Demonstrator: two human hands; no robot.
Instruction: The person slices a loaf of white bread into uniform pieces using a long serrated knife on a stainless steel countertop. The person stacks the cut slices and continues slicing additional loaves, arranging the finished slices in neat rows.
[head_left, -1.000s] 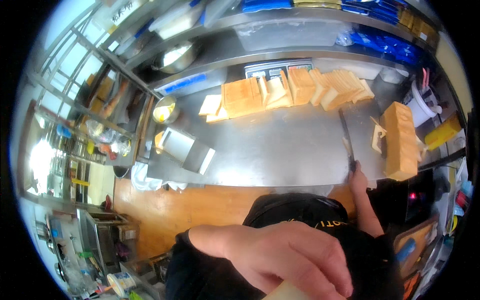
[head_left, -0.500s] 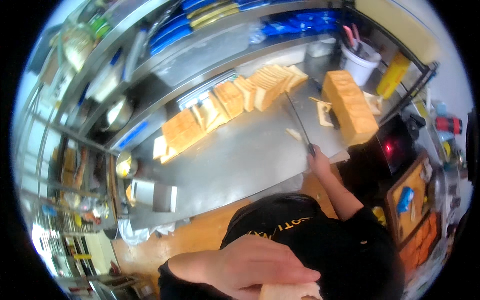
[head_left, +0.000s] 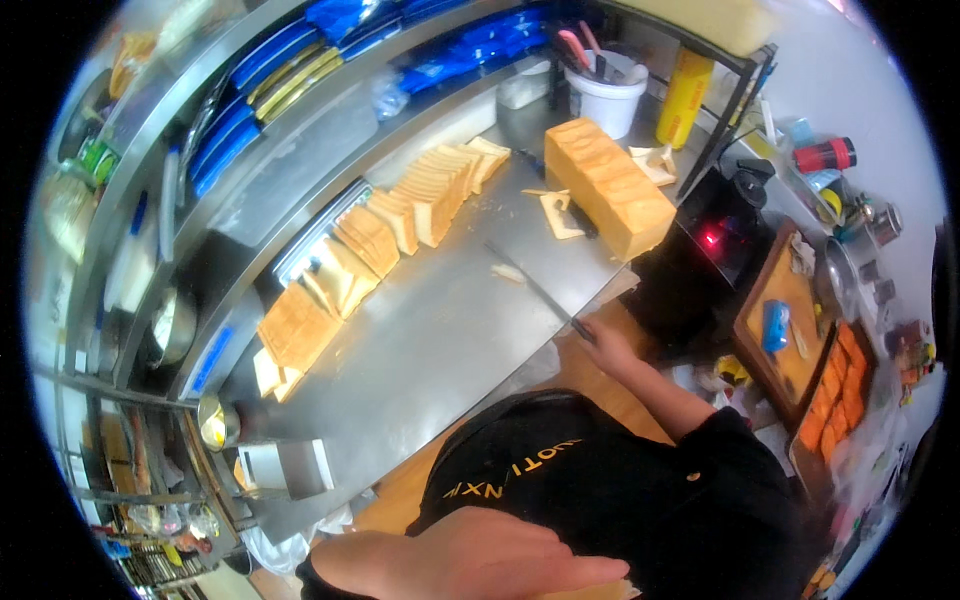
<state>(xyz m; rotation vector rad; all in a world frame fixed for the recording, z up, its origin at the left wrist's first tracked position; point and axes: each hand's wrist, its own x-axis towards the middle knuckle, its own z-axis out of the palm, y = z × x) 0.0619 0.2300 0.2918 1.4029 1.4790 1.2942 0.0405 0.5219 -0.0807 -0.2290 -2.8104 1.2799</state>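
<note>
My right hand [head_left: 606, 347] grips the handle of a long, thin-bladed knife [head_left: 543, 296] near the front edge of the metal table [head_left: 420, 350]. Its blade slants over the tabletop, close to a loose strip of bread [head_left: 508, 273]. At the lower edge my left hand [head_left: 480, 558] is closed on a piece of bread [head_left: 598, 592], which the frame mostly cuts off. Along the table's back lies a row of cut bread [head_left: 430, 190], in leaning slices and thicker blocks. An uncut loaf [head_left: 610, 190] with a browned crust lies at the right end.
Beside the loaf are bread trimmings [head_left: 560, 215]. A white bucket [head_left: 605, 105] of tools and a yellow roll [head_left: 685, 98] stand behind it. A metal box [head_left: 285, 466] sits at the left end. Shelves [head_left: 300, 205] overhang the back; trays [head_left: 835, 390] are at right.
My view has turned right, so the table appears shifted left. The knife tip has drawn away from the sliced bread. The piece in my left hand has sunk lower, mostly out of frame.
</note>
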